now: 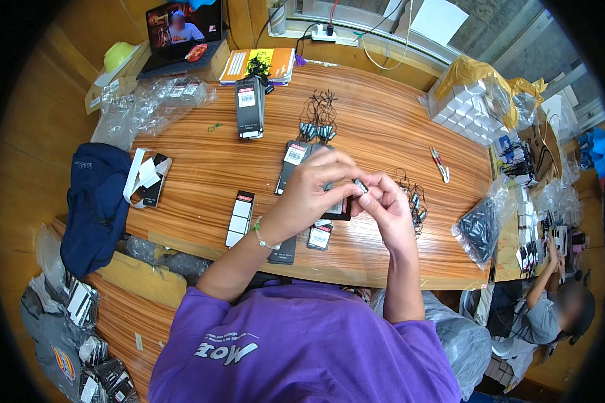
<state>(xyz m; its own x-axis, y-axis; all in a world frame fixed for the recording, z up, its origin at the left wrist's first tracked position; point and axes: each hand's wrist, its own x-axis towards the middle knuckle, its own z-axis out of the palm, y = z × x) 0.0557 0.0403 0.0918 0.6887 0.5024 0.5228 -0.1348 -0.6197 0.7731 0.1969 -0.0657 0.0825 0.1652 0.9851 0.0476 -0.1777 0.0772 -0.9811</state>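
Observation:
Over the middle of the table, my left hand [316, 185] and my right hand [388, 208] meet with fingertips pinched on a small dark piece with a pale edge [360, 186]. Its exact kind is too small to tell. Below them lie dark hang tags [294, 153] with white labels, partly hidden by my left hand. A small pile of tags [320, 236] sits just under my hands, and a dark tag with white panels [240, 218] lies left of my left wrist. Black cords with bluish ends [317, 127] lie beyond my hands; more such cords [418, 201] are beside my right hand.
A tall stack of dark tags [250, 111] stands farther back. Red-handled snips [440, 164] lie at right, near a wrapped block of white boxes [467, 107]. A navy pouch [95, 201] rests at left, a laptop [181, 40] far left. Another person [541, 309] sits at right.

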